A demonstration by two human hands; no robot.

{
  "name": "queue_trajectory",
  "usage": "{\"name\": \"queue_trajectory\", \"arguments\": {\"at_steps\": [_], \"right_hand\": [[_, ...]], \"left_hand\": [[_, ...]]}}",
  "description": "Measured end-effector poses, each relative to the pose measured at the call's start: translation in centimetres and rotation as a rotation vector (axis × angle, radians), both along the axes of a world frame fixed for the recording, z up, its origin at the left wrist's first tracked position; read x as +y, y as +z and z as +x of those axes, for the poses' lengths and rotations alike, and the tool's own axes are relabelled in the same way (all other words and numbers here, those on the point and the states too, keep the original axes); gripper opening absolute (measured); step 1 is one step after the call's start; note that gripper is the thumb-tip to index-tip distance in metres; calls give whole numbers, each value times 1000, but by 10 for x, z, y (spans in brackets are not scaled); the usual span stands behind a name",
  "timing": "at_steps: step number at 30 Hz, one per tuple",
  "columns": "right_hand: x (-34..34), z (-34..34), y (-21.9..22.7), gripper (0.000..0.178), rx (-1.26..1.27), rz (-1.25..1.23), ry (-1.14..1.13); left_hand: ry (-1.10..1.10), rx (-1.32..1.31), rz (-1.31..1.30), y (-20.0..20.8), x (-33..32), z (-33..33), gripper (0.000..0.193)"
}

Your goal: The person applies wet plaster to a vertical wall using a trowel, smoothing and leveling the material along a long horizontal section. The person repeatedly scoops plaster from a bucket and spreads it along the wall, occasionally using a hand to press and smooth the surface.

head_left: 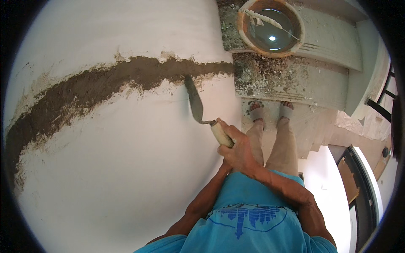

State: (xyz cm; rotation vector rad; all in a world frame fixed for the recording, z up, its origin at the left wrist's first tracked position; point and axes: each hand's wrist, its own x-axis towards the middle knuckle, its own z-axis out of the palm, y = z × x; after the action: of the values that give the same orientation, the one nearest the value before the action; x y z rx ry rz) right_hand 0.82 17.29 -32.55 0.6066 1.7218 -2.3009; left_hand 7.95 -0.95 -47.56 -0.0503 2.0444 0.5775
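My right hand (241, 148) is closed round the pale handle of a pointing trowel (195, 102). The trowel's grey blade points up and left, its tip at the lower edge of a rough brown band of mortar (139, 72). This band runs across the white wall (126, 168) in a curve from the far left to the stairs. Behind my right wrist, my left hand (228, 165) is mostly hidden; its fingers do not show.
A round tub (243, 36) of greyish water stands on an upper stair, with a long whitish brush-like tool (268, 19) across it. Crumbs of debris (263, 71) litter the step (325, 80) below. My sandalled feet (257, 110) are on the stairs. A dark railing (378, 110) is at the right.
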Motion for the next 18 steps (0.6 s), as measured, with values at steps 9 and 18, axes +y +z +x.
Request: {"name": "queue_trajectory", "arguments": {"at_steps": [9,18], "right_hand": [[15,-6,40,79,32,-37,76],[41,-16,83,78,88,5,130]], "left_hand": [[16,10,23,4,0,-3,61],[37,24,48,6,-1,-7,61]]}}
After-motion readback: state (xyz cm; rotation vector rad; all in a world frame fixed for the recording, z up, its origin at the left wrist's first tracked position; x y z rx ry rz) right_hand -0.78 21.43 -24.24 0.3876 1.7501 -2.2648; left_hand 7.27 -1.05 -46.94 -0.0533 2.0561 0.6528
